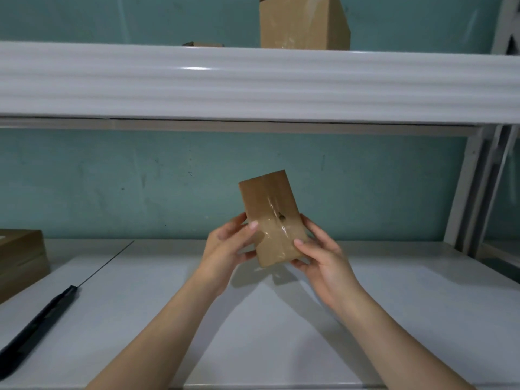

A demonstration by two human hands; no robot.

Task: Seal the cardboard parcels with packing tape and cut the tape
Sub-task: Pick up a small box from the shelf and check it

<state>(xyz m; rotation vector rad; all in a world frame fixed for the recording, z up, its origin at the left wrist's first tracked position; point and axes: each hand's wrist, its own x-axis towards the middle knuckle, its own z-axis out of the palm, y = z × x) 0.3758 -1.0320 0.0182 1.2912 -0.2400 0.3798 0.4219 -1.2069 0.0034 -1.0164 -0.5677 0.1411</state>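
Above a white tabletop (281, 319) under a shelf (253, 83), both hands, left (225, 249) and right (318, 257), grip a small taped box (271, 209) raised at centre, a black cutter (39, 325) lying far left.

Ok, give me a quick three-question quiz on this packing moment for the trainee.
1. True or false: the small parcel is resting flat on the table.
2. Which hand grips the parcel: A) the left hand only, B) the right hand only, C) both?
3. Fill in: the black cutter lies on the table to the person's ____.

Key
1. False. It is held up above the table, with clear tape along its centre seam.
2. C. One hand grips each side of its lower end.
3. Left, near the brown box at the table's edge. A taller parcel stands on the upper shelf.
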